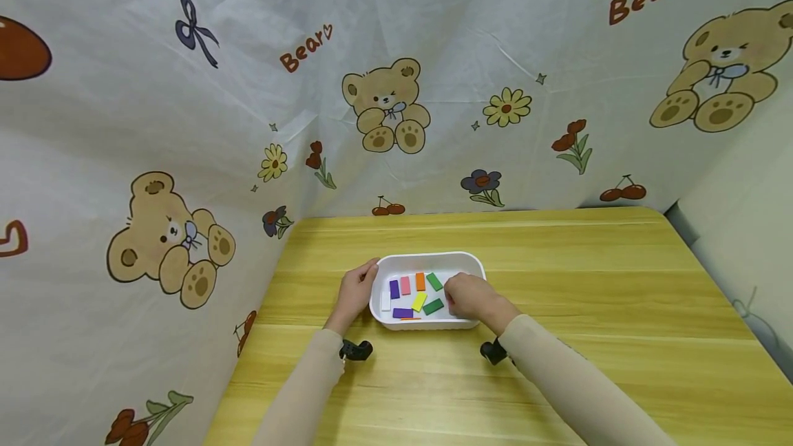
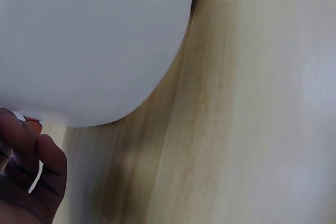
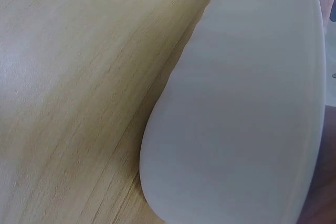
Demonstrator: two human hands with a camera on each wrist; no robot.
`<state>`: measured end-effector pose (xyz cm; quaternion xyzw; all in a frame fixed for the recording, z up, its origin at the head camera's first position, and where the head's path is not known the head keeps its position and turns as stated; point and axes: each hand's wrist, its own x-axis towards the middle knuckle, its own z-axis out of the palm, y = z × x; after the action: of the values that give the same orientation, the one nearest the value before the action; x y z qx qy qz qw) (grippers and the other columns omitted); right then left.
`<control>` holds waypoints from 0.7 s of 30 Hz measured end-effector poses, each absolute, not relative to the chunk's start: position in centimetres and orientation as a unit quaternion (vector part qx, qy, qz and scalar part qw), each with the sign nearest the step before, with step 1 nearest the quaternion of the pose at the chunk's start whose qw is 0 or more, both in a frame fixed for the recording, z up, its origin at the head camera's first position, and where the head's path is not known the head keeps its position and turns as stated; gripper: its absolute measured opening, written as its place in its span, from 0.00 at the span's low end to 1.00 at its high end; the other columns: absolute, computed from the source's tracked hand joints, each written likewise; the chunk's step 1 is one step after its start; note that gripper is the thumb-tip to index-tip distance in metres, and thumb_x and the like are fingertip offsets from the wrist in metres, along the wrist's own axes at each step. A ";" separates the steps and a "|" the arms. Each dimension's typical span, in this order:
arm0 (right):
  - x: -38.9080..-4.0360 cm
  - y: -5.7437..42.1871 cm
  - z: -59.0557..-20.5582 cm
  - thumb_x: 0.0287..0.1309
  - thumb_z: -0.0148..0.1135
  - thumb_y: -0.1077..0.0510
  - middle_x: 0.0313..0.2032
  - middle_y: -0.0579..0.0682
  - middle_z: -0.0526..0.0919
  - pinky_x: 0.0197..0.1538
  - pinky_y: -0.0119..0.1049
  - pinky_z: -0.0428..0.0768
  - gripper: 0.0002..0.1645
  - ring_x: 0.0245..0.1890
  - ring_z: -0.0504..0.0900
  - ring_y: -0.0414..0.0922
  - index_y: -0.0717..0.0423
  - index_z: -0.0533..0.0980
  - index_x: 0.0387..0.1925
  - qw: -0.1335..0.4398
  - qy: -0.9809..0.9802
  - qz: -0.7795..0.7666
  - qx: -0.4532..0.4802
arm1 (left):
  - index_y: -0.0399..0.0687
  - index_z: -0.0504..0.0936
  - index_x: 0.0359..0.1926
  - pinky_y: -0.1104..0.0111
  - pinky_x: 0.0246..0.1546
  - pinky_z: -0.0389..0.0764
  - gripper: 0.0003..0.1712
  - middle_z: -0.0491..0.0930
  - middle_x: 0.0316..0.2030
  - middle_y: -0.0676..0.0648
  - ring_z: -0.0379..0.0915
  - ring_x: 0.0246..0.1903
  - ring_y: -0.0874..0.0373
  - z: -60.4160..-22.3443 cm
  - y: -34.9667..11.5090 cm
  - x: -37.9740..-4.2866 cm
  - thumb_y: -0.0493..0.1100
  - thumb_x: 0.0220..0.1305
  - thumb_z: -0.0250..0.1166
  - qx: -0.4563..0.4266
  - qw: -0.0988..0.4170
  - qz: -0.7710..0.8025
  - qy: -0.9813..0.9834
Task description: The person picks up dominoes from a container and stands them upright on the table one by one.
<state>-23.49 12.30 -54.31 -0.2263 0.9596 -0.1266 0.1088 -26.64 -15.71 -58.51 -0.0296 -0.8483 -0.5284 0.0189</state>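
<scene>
A white tray (image 1: 427, 325) holds several small flat rectangular blocks, among them a yellow block (image 1: 419, 302), an orange block (image 1: 420, 281) and a white block (image 1: 386, 301). My left hand (image 1: 357, 289) grips the tray's left rim; in the left wrist view its curled fingers (image 2: 51, 156) show at the lower left, beside the tray wall. My right hand (image 1: 473, 296) reaches over the right rim into the tray, fingers curled down at a pink block (image 1: 451, 303), which it partly covers. The right wrist view shows mostly tray wall (image 3: 231, 108), which hides the fingertips.
The tray stands on a wood-grain table (image 1: 557, 253). A white cloth (image 1: 446, 33) printed with bears hangs behind and to the left. Dark wrist cameras sit on both wrists, near the tray's front corners. At the right is a pale wall (image 1: 737, 191).
</scene>
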 end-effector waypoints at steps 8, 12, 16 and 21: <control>-23.5 12.2 -54.3 0.58 0.71 0.62 0.24 0.45 0.76 0.39 0.41 0.76 0.12 0.29 0.71 0.45 0.52 0.76 0.23 0.114 0.961 -0.116 -0.222 | 0.48 0.80 0.67 0.52 0.74 0.70 0.22 0.77 0.67 0.43 0.69 0.71 0.45 -58.6 -15.1 -26.2 0.47 0.79 0.56 -0.008 0.019 -0.563 -0.826; -23.5 12.2 -54.4 0.58 0.71 0.62 0.24 0.46 0.76 0.38 0.42 0.77 0.13 0.28 0.72 0.45 0.52 0.76 0.22 0.115 0.962 -0.118 -0.218 | 0.49 0.78 0.70 0.52 0.76 0.65 0.23 0.74 0.70 0.44 0.65 0.74 0.45 -58.8 -15.0 -26.1 0.47 0.81 0.54 -0.005 0.010 -0.567 -0.823; -23.5 12.2 -54.4 0.58 0.71 0.62 0.23 0.45 0.75 0.36 0.40 0.76 0.14 0.27 0.71 0.45 0.51 0.75 0.22 0.115 0.962 -0.118 -0.218 | 0.49 0.76 0.71 0.53 0.77 0.64 0.23 0.72 0.72 0.45 0.63 0.75 0.46 -59.0 -14.9 -26.1 0.47 0.81 0.53 -0.005 0.010 -0.566 -0.824; -23.6 12.3 -54.6 0.57 0.70 0.60 0.22 0.44 0.74 0.34 0.39 0.73 0.13 0.26 0.71 0.44 0.49 0.75 0.21 0.109 0.962 -0.122 -0.218 | 0.50 0.76 0.71 0.53 0.77 0.64 0.23 0.72 0.72 0.46 0.63 0.75 0.46 -59.1 -14.9 -26.1 0.48 0.81 0.53 -0.007 0.015 -0.557 -0.830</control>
<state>-23.65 12.33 -54.59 -0.2184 0.9620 -0.1225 0.1092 -26.07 -14.88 -59.06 -0.0072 -0.8304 -0.5570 0.0146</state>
